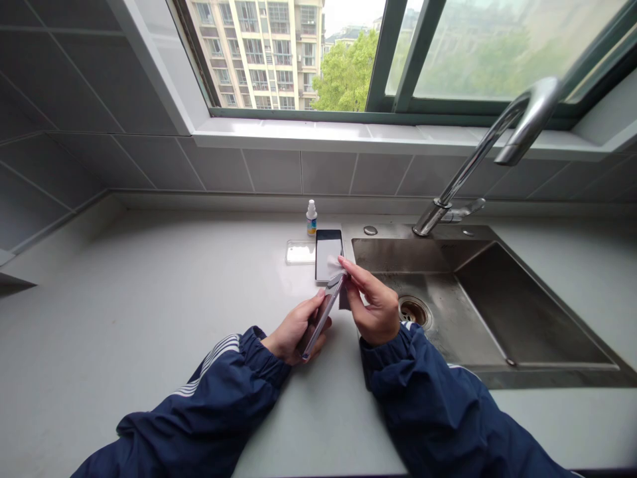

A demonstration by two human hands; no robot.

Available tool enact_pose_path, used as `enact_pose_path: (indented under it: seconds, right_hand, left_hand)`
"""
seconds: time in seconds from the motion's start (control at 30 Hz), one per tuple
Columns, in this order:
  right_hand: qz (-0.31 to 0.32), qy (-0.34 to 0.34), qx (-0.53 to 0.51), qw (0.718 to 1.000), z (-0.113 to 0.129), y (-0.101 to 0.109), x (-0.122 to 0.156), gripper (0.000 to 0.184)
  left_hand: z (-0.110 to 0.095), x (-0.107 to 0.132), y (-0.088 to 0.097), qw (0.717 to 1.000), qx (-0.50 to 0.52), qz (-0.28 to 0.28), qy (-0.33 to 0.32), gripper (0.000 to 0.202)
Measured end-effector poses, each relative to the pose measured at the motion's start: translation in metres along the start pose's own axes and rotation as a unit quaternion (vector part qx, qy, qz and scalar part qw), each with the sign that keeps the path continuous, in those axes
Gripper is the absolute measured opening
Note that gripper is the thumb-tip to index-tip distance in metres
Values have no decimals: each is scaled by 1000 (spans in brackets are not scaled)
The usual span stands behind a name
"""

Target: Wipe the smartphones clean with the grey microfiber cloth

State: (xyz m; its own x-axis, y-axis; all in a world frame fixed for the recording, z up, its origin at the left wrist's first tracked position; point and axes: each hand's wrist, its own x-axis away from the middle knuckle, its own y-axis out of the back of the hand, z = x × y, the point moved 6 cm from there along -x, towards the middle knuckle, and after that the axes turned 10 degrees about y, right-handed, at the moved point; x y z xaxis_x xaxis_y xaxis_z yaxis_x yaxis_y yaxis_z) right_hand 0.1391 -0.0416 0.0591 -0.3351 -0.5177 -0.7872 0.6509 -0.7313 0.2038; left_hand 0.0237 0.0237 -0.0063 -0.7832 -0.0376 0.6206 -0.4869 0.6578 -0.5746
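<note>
My left hand (297,330) is wrapped round a phone (318,322), held tilted above the counter with its far end raised. At that far end my right hand (373,302) is closed, thumb and fingertips pinching a thin whitish sheet (336,267); whether this is tissue or film I cannot tell. Below the right fingers shows a dark grey cloth (344,300) with a zigzag edge, partly hidden by the hand. Just beyond lies a flat dark-topped rectangular object (329,247) with a pale, screen-like face. Beside it are a clear phone case (298,252) and a small white spray bottle (311,222).
A steel sink (478,318) with a drain (414,311) is set into the counter (199,279) right of my hands. Over it arches a chrome faucet (478,149). The tiled wall (279,171) and window sill (308,133) bound the back.
</note>
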Motion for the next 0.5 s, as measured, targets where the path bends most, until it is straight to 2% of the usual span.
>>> enact_pose_path:
  seconds: [0.2,0.4,0.5]
  right_hand:
    - [20,9,7,1000,3,-6,3,54]
    - [122,35,-9,992,16,-22,11,64]
    - [146,63,-19,987,22,-26,14,67]
  left_hand:
    - [-1,1,0,999,21,-28,-2,44]
    - [-6,1,6,996,88,-15,-8,51]
    - [-8,0,7,995,95,-7,-14,56]
